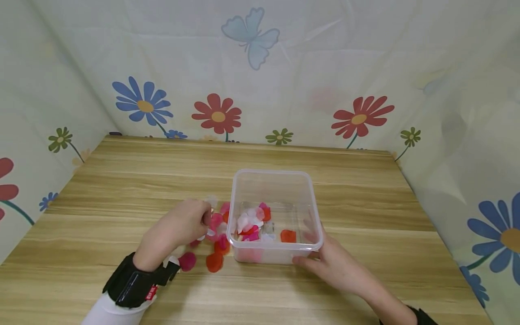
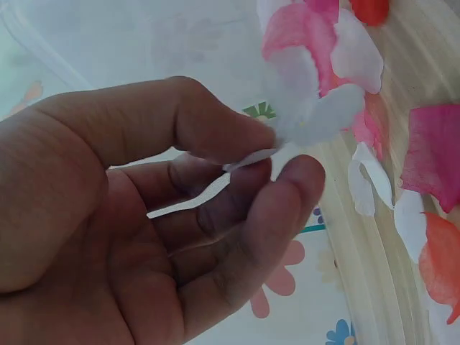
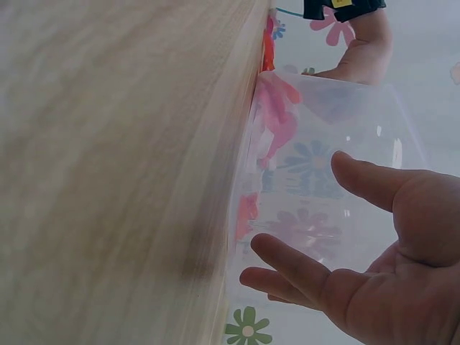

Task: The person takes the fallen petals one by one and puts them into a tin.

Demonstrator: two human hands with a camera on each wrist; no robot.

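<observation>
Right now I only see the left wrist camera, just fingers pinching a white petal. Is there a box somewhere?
Observer: Yes. In the head view a clear plastic box stands on the wooden table, just right of the left hand.
Operator: Is anything in it?
Observer: A few petals inside, pink, white and red.
Operator: What is the other hand doing?
Observer: The right hand rests against the box's near right corner, fingers straight, as the right wrist view also shows.
Operator: Any petals still outside?
Observer: Yes, loose petals lie on the table between the left hand and the box.
</observation>
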